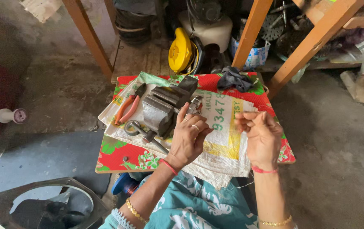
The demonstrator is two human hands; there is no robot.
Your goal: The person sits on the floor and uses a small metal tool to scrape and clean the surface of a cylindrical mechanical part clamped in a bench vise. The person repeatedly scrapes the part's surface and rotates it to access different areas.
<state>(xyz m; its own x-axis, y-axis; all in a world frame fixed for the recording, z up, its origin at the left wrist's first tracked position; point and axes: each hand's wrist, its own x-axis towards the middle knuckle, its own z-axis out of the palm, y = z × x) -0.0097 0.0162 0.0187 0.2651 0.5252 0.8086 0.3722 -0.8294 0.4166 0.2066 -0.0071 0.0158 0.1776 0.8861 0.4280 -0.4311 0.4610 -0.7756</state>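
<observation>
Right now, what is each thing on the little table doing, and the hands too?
Vise: lying on the white sack, jaws nearly shut.
Pliers: lying flat beside the vise, handles slightly apart.
White sack: spread flat over the table.
Dark cloth: crumpled at the table's far edge.
Left hand: fingers touching the vise.
Right hand: raised, fingertips pinched together; whatever it holds is too small to tell.

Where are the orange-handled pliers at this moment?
In the head view, the pliers lie on the white woven sack, left of the grey bench vise.
</observation>
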